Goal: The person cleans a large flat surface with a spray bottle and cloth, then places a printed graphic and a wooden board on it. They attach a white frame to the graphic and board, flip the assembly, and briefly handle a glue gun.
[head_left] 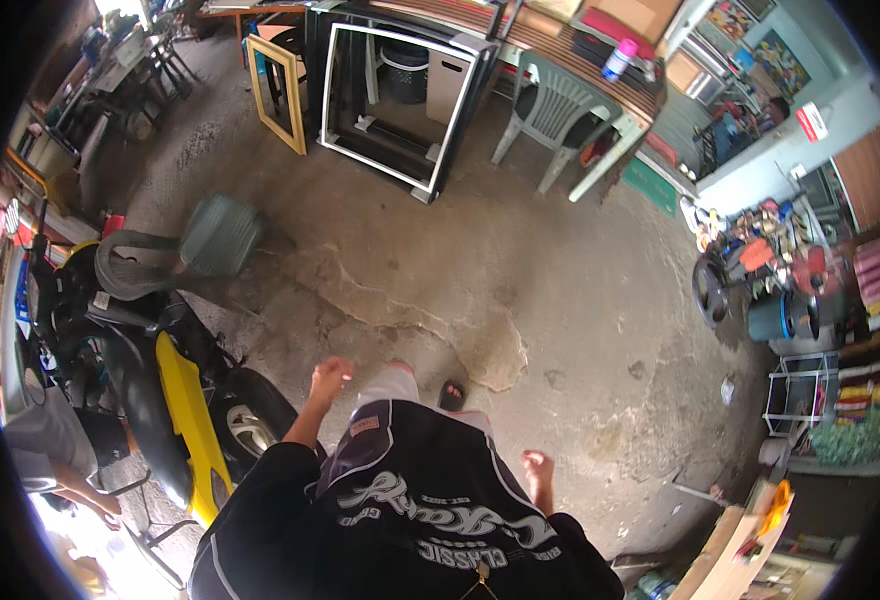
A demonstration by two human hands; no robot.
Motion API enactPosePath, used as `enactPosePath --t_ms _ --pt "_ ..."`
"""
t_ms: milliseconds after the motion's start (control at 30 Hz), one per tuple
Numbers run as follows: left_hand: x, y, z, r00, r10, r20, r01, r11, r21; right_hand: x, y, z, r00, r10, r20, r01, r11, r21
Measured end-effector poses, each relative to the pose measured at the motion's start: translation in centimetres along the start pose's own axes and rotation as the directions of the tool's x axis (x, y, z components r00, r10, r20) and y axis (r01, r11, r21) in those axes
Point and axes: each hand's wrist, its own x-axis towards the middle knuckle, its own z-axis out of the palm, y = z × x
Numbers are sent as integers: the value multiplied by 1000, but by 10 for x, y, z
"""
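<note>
I look down my own dark shirt at a cracked concrete floor (520, 260). My left hand (330, 379) hangs in front of me with loosely curled fingers and holds nothing; it is nearest the rear wheel (250, 428) of a yellow and black motorbike (175, 395). Lower at my right side, my right hand (537, 467) is also bare, fingers curled, nothing in it. One sandalled foot (451, 394) shows ahead of my shirt.
A grey plastic chair (175, 250) lies tipped beside the motorbike. Ahead stand a white-framed panel (397, 100), a wooden frame (280, 92), a green chair (558, 110) and a table (560, 55). Clutter and a tyre (712, 290) sit right. Another person (55, 455) is at left.
</note>
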Motion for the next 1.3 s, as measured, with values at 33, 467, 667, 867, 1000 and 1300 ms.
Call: enactPosePath --t_ms 33,467,667,867,1000,1300 --pt "25 38 -6 1000 -11 -17 9 995 -104 44 -73 -6 999 31 27 -33 994 106" --pt "635 520 41 985 175 -2 -150 839 -523 464 -560 134 996 -80 38 74 988 138" --pt "823 669 97 999 53 -5 -46 818 -574 483 -678 239 946 -9 325 36 996 -77" --pt "890 702 135 998 -30 -46 -13 679 -734 504 -728 247 945 170 280 -178 984 3" --pt "908 693 145 998 -26 -64 -42 505 -862 523 -738 242 960 134 246 -142 990 16" --pt "873 666 114 987 65 -146 -158 279 -947 573 -796 222 988 -132 85 120 985 127"
